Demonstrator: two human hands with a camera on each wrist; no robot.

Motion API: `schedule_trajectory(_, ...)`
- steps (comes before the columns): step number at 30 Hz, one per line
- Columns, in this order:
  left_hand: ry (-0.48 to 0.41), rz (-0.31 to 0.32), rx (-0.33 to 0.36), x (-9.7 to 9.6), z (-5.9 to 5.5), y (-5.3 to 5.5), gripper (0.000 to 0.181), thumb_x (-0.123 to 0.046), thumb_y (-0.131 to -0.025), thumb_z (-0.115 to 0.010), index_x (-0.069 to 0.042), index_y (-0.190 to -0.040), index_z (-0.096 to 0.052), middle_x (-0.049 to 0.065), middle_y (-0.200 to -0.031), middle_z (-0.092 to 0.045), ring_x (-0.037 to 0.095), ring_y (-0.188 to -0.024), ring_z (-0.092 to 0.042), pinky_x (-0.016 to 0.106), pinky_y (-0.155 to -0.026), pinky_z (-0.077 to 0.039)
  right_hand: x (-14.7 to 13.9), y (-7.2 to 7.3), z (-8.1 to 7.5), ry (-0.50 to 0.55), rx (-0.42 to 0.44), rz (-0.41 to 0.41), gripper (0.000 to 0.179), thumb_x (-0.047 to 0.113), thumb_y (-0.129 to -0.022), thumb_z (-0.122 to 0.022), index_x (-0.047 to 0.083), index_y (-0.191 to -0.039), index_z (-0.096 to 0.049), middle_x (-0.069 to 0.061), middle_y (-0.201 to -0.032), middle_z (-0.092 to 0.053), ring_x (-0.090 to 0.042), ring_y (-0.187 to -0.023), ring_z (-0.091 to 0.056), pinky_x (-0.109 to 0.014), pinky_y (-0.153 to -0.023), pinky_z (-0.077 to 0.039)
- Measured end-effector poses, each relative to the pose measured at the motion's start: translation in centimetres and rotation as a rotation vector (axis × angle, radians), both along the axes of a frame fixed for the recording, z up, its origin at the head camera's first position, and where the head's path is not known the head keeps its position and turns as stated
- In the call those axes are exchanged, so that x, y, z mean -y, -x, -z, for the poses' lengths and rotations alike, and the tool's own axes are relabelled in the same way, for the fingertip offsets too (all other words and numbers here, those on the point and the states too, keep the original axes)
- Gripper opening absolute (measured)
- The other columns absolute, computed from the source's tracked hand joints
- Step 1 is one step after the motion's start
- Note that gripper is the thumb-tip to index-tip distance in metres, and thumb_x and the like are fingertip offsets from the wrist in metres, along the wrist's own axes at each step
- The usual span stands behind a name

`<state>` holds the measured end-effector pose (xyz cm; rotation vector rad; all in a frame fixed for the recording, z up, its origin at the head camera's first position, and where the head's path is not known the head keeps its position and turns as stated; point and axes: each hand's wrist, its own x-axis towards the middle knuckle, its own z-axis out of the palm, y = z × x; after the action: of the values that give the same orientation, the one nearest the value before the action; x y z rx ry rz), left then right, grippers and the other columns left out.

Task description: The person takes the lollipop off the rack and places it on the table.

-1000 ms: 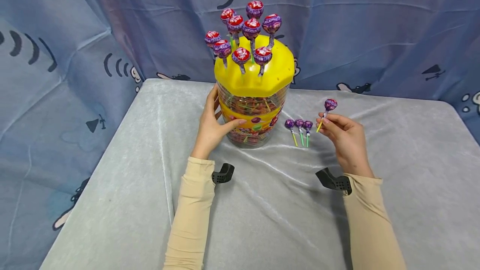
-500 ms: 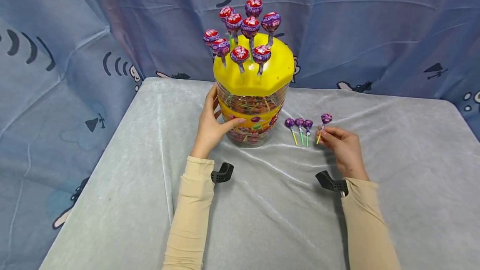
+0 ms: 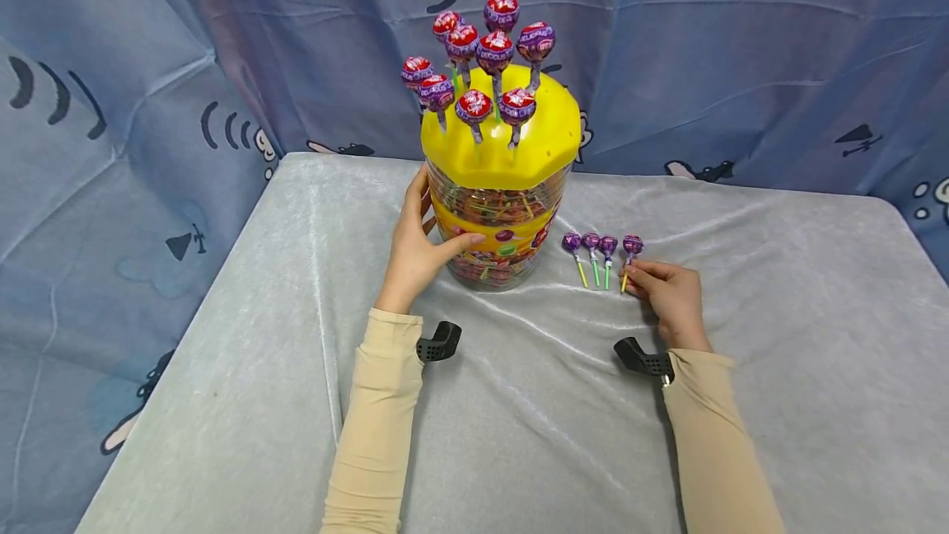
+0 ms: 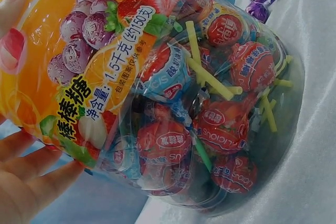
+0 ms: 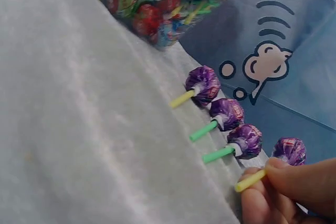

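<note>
My left hand (image 3: 417,252) grips the side of a big clear jar (image 3: 506,272) with an orange-yellow label, thumb in front and fingers round the left side. Wrapped lollipops fill the jar, as the left wrist view shows. Purple-and-red lollipops (image 3: 494,52) stand upright in its yellow lid (image 3: 549,142). Between thumb and fingers, my right hand (image 3: 673,293) pinches the yellow stick of a purple-wrapped lollipop (image 5: 290,150). It is at the right end of a row of three purple lollipops (image 5: 227,114) on the cloth. Whether the held one touches the cloth, I cannot tell.
A pale grey velvety cloth (image 3: 549,419) covers the table. Behind it hangs a blue printed curtain (image 3: 712,64). Black wrist mounts (image 3: 441,342) sit on both forearms.
My right hand has come down and a little left with the lollipop, from above the cloth to beside the row of three. My left hand has kept its hold on the jar.
</note>
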<state>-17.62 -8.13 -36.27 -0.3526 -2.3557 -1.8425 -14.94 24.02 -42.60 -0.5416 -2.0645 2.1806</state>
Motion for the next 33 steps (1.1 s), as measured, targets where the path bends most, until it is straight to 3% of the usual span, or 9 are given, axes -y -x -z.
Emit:
schedule_trajectory(4, 0.005, -0.004, 0.005, -0.05, -0.10, -0.03, 0.099, -0.018, -0.077, -0.080, -0.020, -0.152, -0.015, 0.001, -0.153, -0.023, 0.021, -0.136, -0.029, 0.038, -0.108, -0.033, 0.20, 0.11, 0.01, -0.037, 0.015, 0.027, 0.012, -0.011, -0.086, -0.061, -0.001, -0.083, -0.068, 0.008, -0.061, -0.065, -0.001, -0.057, -0.063, -0.014, -0.057, -0.052)
schedule_trajectory(10, 0.003, -0.001, 0.008, -0.11, -0.16, -0.03, 0.099, -0.018, -0.077, -0.080, -0.019, -0.152, -0.015, 0.001, -0.153, -0.023, 0.021, -0.136, -0.029, 0.038, -0.107, -0.033, 0.18, 0.09, -0.02, -0.067, 0.043, 0.027, 0.020, -0.009, -0.085, -0.062, 0.008, -0.077, -0.068, 0.009, -0.063, -0.065, -0.001, -0.057, -0.062, -0.013, -0.057, -0.052)
schedule_trajectory(19, -0.002, -0.004, -0.007, 0.05, -0.16, 0.03, 0.097, -0.018, -0.078, -0.079, -0.019, -0.152, -0.016, 0.001, -0.153, -0.024, 0.022, -0.136, -0.029, 0.039, -0.107, -0.034, 0.16, 0.36, -0.25, -0.120, 0.069, 0.023, 0.004, -0.005, -0.084, -0.067, -0.002, -0.087, -0.068, 0.009, -0.062, -0.065, 0.000, -0.055, -0.061, -0.013, -0.056, -0.052)
schedule_trajectory(25, 0.000, 0.000, -0.009, 0.01, -0.16, 0.01, 0.097, -0.018, -0.078, -0.079, -0.019, -0.152, -0.016, 0.001, -0.153, -0.023, 0.022, -0.136, -0.029, 0.039, -0.107, -0.034, 0.44, 0.32, -0.35, -0.222, 0.067, 0.030, 0.022, -0.004, -0.085, -0.065, -0.016, -0.103, -0.062, 0.013, -0.060, -0.062, 0.001, -0.054, -0.059, -0.013, -0.055, -0.052)
schedule_trajectory(29, 0.000, 0.000, 0.000, -0.01, -0.14, -0.03, 0.098, -0.018, -0.078, -0.079, -0.019, -0.152, -0.015, 0.001, -0.153, -0.023, 0.021, -0.136, -0.029, 0.039, -0.107, -0.034, 0.63, 0.21, -0.28, -0.323, 0.069, 0.040, 0.028, -0.002, -0.086, -0.064, -0.018, -0.109, -0.060, 0.016, -0.059, -0.059, 0.002, -0.053, -0.058, -0.014, -0.054, -0.052)
schedule_trajectory(33, -0.004, 0.002, 0.003, 0.01, -0.18, -0.11, 0.099, -0.018, -0.077, -0.080, -0.020, -0.152, -0.015, 0.001, -0.153, -0.023, 0.022, -0.136, -0.029, 0.039, -0.107, -0.034, 0.70, 0.15, -0.14, -0.294, 0.061, 0.059, 0.028, -0.003, -0.086, -0.064, -0.019, -0.109, -0.059, 0.014, -0.061, -0.060, 0.000, -0.053, -0.059, -0.015, -0.053, -0.052)
